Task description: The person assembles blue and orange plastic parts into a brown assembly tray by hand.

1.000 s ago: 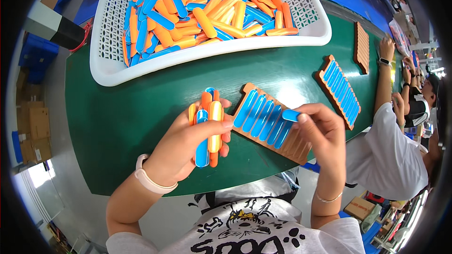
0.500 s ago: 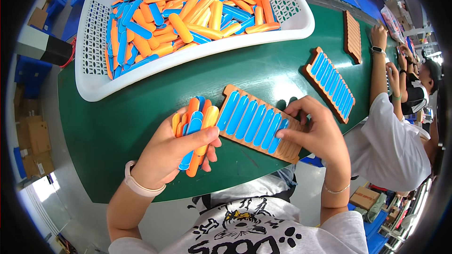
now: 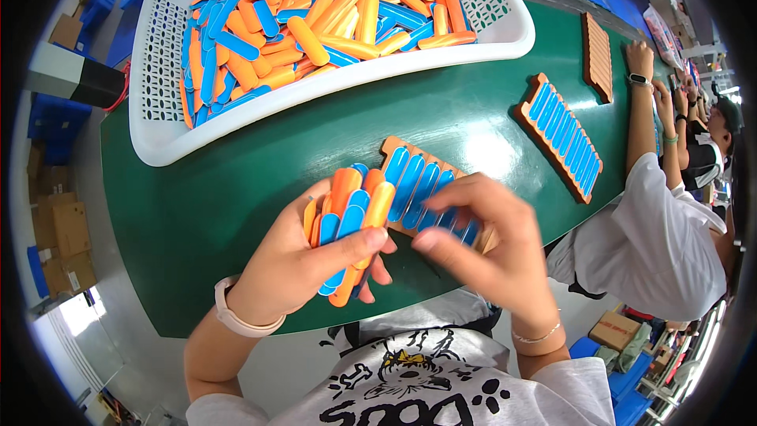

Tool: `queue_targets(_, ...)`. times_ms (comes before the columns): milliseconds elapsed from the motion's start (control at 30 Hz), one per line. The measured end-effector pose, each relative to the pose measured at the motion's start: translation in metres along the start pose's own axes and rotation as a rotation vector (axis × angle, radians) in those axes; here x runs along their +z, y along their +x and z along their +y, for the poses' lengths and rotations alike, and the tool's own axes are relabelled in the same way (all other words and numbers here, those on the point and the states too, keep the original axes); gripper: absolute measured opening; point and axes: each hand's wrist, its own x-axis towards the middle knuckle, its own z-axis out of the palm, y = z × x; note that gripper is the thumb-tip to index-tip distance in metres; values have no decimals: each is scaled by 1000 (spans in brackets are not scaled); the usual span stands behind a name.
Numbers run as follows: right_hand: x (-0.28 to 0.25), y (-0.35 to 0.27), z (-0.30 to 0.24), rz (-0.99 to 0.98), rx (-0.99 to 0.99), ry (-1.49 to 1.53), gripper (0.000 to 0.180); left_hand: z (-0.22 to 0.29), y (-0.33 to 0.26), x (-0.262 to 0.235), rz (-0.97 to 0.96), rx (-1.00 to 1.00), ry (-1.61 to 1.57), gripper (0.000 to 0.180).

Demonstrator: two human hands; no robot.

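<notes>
Holding that fan of orange and blue strips (image 3: pixel 347 229) in your left hand (image 3: pixel 292 276), thumb clamped across them, works fine. Your right hand (image 3: pixel 481 244) hovers over the wooden slotted tray (image 3: pixel 410 181) on the green table (image 3: pixel 236 213), fingers curled, and I can't tell if it's pinching one. Feed strips one at a time, blue side up, seating each flat in its slot.
</notes>
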Motion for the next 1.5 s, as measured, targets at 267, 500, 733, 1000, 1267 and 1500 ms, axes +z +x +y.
queue_targets(267,27,-13,3,-121,180,367,26,-5,-2,3,-97,-29,74,39)
queue_targets(500,22,-19,6,-75,280,511,19,-11,-2,8,-106,53,178,33)
queue_targets(733,2,-25,-8,-35,390,387,17,-15,-3,12,-49,28,227,35)
queue_targets(1000,26,-24,-19,95,343,776,22,-15,-5,10,-84,98,179,37)
queue_targets(1267,-12,-22,-3,292,298,640,21,-8,-5,6,36,145,99,42)
queue_targets(1500,-42,-29,17,243,373,332,14,-7,-4,2,32,121,84,35)
